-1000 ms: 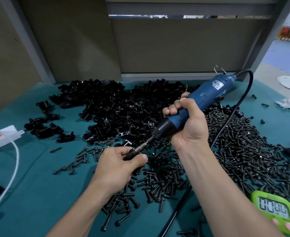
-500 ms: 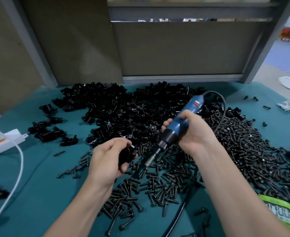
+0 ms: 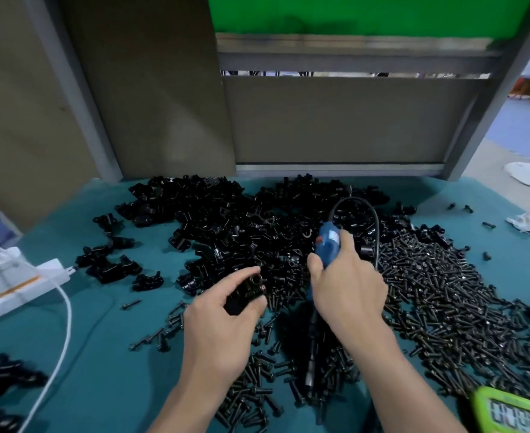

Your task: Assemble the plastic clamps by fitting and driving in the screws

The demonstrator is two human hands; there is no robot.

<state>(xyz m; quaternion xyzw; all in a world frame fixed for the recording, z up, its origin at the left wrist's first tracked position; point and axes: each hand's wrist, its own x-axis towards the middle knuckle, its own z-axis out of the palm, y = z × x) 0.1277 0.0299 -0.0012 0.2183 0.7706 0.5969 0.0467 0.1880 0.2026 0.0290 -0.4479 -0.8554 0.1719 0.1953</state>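
Surface [image 3: 107,379]: teal covering.
Back panels [image 3: 335,120]: dull tan, framed by grey posts [image 3: 498,98].
Upper band [image 3: 367,14]: bright green.
Floor [image 3: 507,151]: pale grey, right.

Both forearms bare, entering from the bottom edge and angling slightly inward. Left hand [image 3: 223,314] back up, thumb and fingers [image 3: 242,274] pinching a clamp [image 3: 246,293]. Right hand [image 3: 349,290] back toward the camera, fingers wrapped round a driver [image 3: 327,245], wrist bent inward. Hands near each other, not touching.
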